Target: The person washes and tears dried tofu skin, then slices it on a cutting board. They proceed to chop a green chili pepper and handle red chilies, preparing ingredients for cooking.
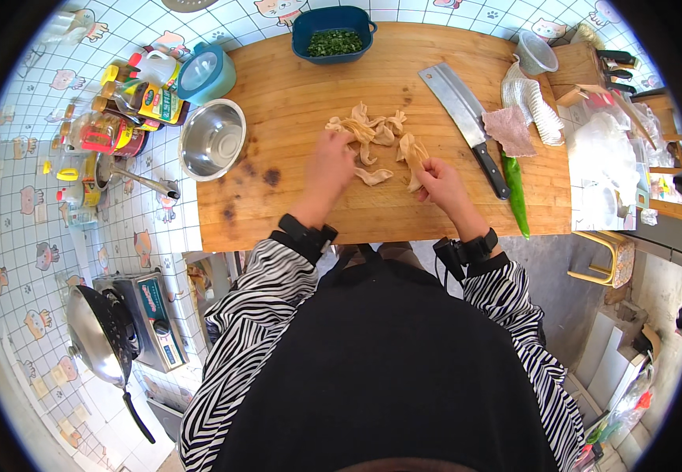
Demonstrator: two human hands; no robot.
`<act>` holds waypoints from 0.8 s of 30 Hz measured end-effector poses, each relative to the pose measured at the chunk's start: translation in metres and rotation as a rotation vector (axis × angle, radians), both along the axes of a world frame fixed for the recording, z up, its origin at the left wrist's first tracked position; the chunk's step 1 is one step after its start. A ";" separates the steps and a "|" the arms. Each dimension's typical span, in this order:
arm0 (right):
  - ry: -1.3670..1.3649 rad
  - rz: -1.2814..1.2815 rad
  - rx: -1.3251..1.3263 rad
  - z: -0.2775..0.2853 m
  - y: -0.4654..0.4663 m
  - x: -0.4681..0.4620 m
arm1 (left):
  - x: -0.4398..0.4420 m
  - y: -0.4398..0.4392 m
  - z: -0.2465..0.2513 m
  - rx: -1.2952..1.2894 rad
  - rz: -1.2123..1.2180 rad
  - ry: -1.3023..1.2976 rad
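Observation:
On the wooden worktop [293,100], pale tan, folded strips of a soft food [383,131] lie in a loose pile. My left hand [330,171] is at the pile's left side, its fingertips on a strip; whether they grip it cannot be told. A bunch of the same strips [413,154] is pinched between the thumb and fingers of my right hand [440,184]. One short piece [373,176] lies between the hands. Right of them rests a cleaver [456,106] with a black handle, beside a long green pepper [515,194] and a pinkish cloth [509,131].
A blue basin [334,56] of chopped greens stands at the back. To the left are a steel bowl [212,140], a lidded teal container [206,74] and sauce bottles [140,101]. A white cloth [532,106] and a knife block [576,71] are at right; a wok [102,336] sits lower left.

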State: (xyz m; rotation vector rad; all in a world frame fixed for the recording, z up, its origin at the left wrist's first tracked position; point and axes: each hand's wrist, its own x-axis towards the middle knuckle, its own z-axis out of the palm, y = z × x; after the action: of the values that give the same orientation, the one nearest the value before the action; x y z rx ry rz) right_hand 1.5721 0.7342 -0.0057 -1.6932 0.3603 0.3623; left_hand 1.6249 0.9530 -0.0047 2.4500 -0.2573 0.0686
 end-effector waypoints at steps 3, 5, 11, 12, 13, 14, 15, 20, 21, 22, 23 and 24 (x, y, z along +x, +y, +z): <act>-0.031 -0.009 -0.111 -0.010 -0.009 0.002 | 0.017 0.025 0.000 0.061 0.091 0.036; -0.008 -0.034 -0.146 -0.013 -0.013 0.003 | 0.024 0.035 0.002 0.105 0.148 0.030; -0.065 0.192 -0.243 -0.008 -0.011 0.001 | 0.022 0.033 0.002 0.217 0.001 0.087; -0.052 0.161 -0.285 -0.007 -0.012 0.001 | 0.023 0.033 0.001 0.180 0.041 0.144; -0.038 0.134 -0.310 -0.007 -0.014 0.001 | 0.024 0.035 0.000 0.134 0.078 0.183; -0.048 0.112 -0.305 -0.007 -0.016 0.001 | 0.025 0.036 -0.002 0.075 0.107 0.209; -0.055 0.111 -0.366 -0.007 -0.019 0.001 | 0.027 0.040 -0.002 -0.059 0.118 0.264; -0.176 0.092 -0.510 0.001 -0.025 0.000 | 0.030 0.061 0.004 -0.906 0.168 0.512; -0.270 0.085 -0.498 0.005 -0.023 -0.001 | 0.028 0.062 0.007 -0.985 0.131 0.551; -0.322 0.071 -0.500 0.010 -0.020 -0.001 | 0.025 0.061 0.010 -1.071 0.078 0.582; -0.357 0.054 -0.505 0.016 -0.015 0.000 | 0.023 0.060 0.013 -1.159 0.021 0.610; -0.439 0.082 -0.447 0.021 -0.011 0.001 | 0.020 0.057 0.016 -1.200 0.001 0.646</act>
State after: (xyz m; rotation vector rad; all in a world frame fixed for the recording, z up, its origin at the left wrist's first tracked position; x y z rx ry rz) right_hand 1.5735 0.7235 0.0157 -2.1682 0.0435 -0.0449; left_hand 1.6445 1.0104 0.0113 1.1806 0.0806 -0.4382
